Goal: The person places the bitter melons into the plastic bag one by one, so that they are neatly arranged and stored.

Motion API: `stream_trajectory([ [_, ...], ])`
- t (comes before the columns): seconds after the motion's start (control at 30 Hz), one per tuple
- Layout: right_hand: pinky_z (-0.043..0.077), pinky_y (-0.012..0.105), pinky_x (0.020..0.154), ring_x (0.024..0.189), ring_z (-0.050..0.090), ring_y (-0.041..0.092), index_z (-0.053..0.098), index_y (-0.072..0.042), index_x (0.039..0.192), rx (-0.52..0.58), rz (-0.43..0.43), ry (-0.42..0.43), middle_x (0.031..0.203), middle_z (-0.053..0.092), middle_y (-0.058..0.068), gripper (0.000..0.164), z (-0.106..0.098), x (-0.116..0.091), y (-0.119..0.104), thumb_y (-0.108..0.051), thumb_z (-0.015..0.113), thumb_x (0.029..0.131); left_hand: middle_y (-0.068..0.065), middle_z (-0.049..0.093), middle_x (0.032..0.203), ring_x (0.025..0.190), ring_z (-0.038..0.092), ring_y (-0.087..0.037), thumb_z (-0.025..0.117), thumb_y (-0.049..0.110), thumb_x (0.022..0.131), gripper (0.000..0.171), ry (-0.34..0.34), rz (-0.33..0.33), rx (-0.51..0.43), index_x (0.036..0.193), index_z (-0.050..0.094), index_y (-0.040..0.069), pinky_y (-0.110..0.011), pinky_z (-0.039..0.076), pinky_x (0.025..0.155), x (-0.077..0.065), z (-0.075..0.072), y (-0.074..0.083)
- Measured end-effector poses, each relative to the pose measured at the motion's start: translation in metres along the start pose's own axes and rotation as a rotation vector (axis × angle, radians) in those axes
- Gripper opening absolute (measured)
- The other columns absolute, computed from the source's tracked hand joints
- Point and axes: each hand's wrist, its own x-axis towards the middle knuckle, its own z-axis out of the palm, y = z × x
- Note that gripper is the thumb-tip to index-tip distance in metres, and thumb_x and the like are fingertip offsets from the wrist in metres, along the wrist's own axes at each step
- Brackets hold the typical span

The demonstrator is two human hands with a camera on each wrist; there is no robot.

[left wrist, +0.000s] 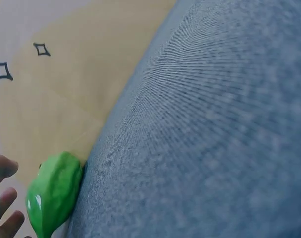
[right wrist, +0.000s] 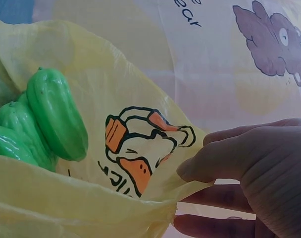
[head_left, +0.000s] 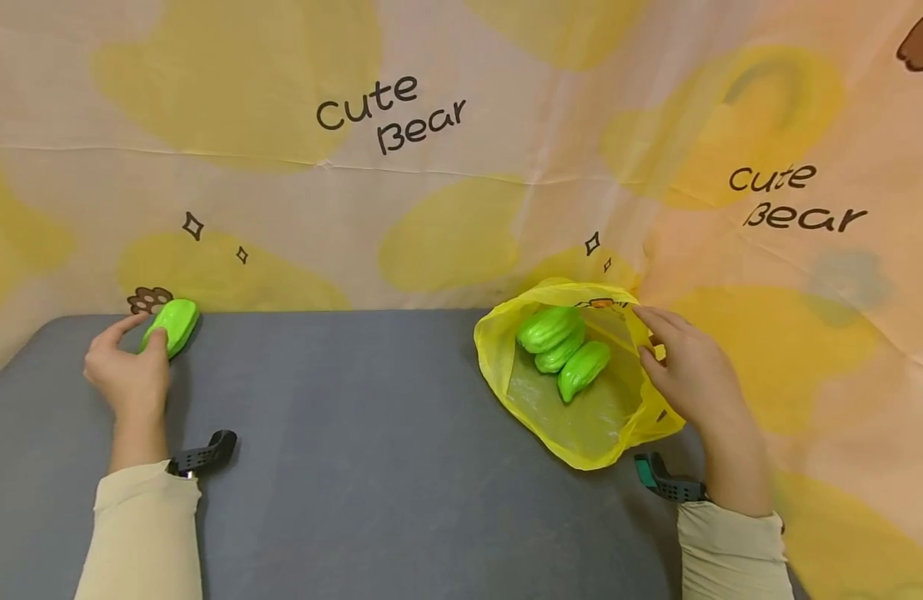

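Note:
A glossy bright green ribbed vegetable (head_left: 178,323), tapering to one end, lies at the table's back left, by the cloth wall. My left hand (head_left: 127,367) is around its near end in the head view, thumb overlapping it. In the left wrist view, the fingertips (left wrist: 8,199) are spread, with a gap to the green vegetable (left wrist: 54,193). My right hand (head_left: 697,379) pinches the right rim of a yellow plastic bag (head_left: 493,367). The bag's mouth is wide, showing several similar green vegetables (head_left: 584,368) inside. A cartoon duck print (right wrist: 140,148) shows on its inner side near my right fingers.
The grey table (head_left: 356,450) stretches between the two hands. A cloth wall (head_left: 431,217) with yellow patches and lettering rises along its back and right side, close behind the bag. Dark wrist mounts (head_left: 206,452) stick out from both sleeves.

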Motion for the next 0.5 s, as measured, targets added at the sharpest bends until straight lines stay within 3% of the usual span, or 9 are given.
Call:
stream_trajectory([
  [0.1, 0.056, 0.052, 0.067, 0.09, 0.071, 0.039, 0.054, -0.003, 0.144, 0.01, 0.007, -0.007, 0.138, 0.061, 0.024, 0.057, 0.001, 0.0, 0.0, 0.0, 0.068, 0.089, 0.012, 0.057, 0.141, 0.135, 0.046, -0.009, 0.065, 0.031, 0.093, 0.039, -0.017, -0.052, -0.011, 0.132, 0.068, 0.034, -0.033, 0.026, 0.122, 0.003, -0.002, -0.003],
  [0.27, 0.056, 0.053, 0.068, 0.091, 0.071, 0.039, 0.054, -0.003, 0.144, 0.012, 0.003, -0.015, 0.138, 0.06, 0.024, 0.057, 0.002, 0.0, 0.001, 0.0, 0.068, 0.089, 0.02, 0.058, 0.122, 0.107, 0.043, 0.011, 0.067, 0.032, 0.092, 0.04, -0.025, -0.087, -0.023, 0.132, 0.068, 0.033, -0.028, 0.032, 0.115, 0.003, -0.001, -0.007],
  [0.4, 0.055, 0.053, 0.069, 0.091, 0.07, 0.039, 0.055, -0.004, 0.144, 0.012, 0.001, -0.015, 0.138, 0.061, 0.024, 0.058, 0.004, 0.001, 0.001, 0.0, 0.069, 0.089, 0.02, 0.059, 0.121, 0.101, 0.044, 0.013, 0.067, 0.031, 0.093, 0.043, -0.032, -0.101, 0.016, 0.136, 0.066, 0.03, -0.023, 0.036, 0.111, 0.004, -0.002, -0.011],
  [0.5, 0.056, 0.054, 0.07, 0.091, 0.07, 0.038, 0.054, -0.004, 0.144, 0.014, 0.004, -0.019, 0.138, 0.061, 0.024, 0.058, 0.004, 0.001, 0.0, 0.0, 0.069, 0.089, 0.023, 0.06, 0.118, 0.102, 0.051, 0.011, 0.068, 0.027, 0.093, 0.042, -0.035, -0.126, -0.023, 0.136, 0.066, 0.027, -0.016, 0.039, 0.104, 0.005, -0.003, -0.013],
])
